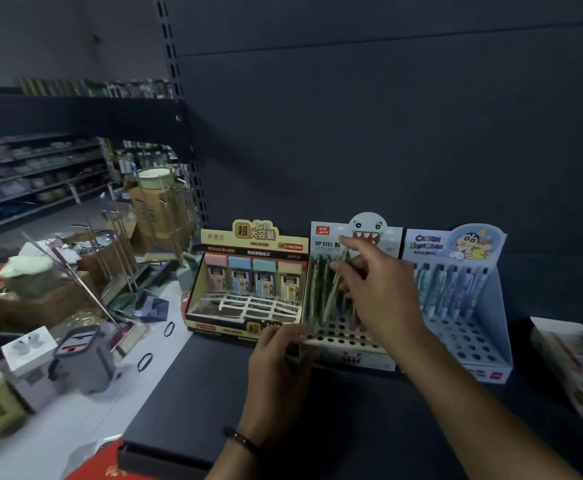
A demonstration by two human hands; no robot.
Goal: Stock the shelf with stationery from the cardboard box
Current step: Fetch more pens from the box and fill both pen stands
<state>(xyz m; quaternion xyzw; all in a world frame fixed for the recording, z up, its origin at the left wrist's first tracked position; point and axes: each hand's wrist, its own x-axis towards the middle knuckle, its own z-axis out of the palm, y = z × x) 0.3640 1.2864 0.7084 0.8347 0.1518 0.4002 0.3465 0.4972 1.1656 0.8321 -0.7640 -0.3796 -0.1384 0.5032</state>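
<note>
Pen seating: left hand (279, 344) grips pen display box (338, 336) at its front corner; right hand (383, 289) fingers (349, 245) pinch a green pen (335, 289), index raised. Hold box steady, drop tip straight into a hole.

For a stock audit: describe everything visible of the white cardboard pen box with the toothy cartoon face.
The white cardboard pen box stands upright on the dark shelf between a yellow display box and a blue display box. Green pens in the perforated tray's back rows, front holes empty. The left hand grips its front corner; the right hand reaches among the pens.
</note>
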